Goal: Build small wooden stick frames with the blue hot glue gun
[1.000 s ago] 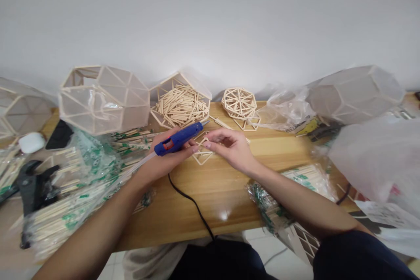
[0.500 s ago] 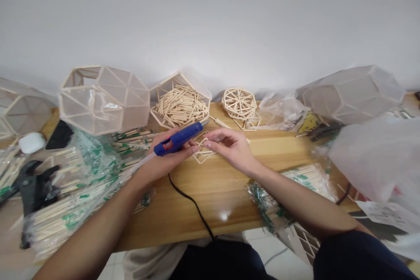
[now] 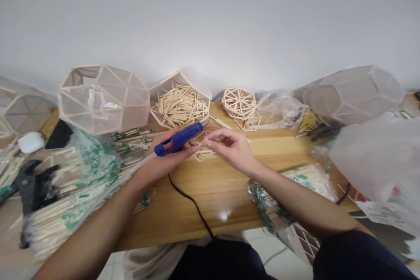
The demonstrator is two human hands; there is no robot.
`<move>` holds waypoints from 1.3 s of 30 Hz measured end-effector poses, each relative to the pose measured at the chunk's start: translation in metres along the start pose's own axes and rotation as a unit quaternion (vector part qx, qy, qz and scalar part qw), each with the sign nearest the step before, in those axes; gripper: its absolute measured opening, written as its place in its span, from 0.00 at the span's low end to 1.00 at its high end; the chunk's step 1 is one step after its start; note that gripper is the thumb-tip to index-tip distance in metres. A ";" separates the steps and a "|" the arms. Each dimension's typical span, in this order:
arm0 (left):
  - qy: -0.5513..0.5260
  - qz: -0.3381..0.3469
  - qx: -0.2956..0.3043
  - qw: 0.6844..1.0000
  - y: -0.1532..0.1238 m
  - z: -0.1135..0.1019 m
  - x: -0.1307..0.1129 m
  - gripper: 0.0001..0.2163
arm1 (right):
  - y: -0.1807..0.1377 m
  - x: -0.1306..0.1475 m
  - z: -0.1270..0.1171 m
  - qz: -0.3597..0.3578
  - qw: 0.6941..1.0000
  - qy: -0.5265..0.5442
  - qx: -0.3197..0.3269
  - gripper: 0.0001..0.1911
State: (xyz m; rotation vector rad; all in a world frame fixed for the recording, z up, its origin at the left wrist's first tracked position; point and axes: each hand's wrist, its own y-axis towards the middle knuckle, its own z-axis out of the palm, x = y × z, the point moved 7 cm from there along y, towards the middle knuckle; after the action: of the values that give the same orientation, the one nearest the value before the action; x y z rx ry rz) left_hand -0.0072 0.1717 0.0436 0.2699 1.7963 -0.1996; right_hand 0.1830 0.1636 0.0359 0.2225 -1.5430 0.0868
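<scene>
A blue glue gun (image 3: 179, 139) lies across my left hand (image 3: 164, 157), its metal tip pointing up and to the right. The left thumb and fingers also reach the edge of a small frame of thin wooden sticks (image 3: 204, 155). Opposite it, my right hand (image 3: 231, 148) pinches the frame's upper part between thumb and fingertips. The exact grip points are partly hidden by the fingers. A clear glue stick (image 3: 139, 164) trails from the back of the gun, and a black cord (image 3: 192, 201) runs below it over the wooden table (image 3: 216, 210).
Behind my hands, cut sticks (image 3: 180, 106) fill a faceted holder, beside a round stick lattice (image 3: 239, 104). Large faceted shades (image 3: 105, 100) stand along the wall. Bagged sticks (image 3: 55, 223) and a black cutter (image 3: 31, 197) lie left; another stick pack (image 3: 308, 179) lies under my right forearm.
Both hands stay almost in place. The small stick frame between them has shifted slightly, its lower corner a little higher.
</scene>
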 end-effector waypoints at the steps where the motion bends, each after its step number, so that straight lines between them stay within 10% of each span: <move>1: -0.002 -0.002 -0.003 1.000 0.000 0.000 0.000 0.11 | 0.000 0.000 0.000 0.001 1.000 -0.001 -0.002 0.17; 39: 0.005 0.012 -0.003 1.000 0.000 0.000 -0.001 0.10 | 0.002 -0.005 0.005 0.033 0.993 0.104 0.036 0.16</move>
State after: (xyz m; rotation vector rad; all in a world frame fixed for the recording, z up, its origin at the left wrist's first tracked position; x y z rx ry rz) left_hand -0.0067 0.1718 0.0444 0.2895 1.8023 -0.1763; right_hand 0.1777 0.1651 0.0313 0.2118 -1.3412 0.2113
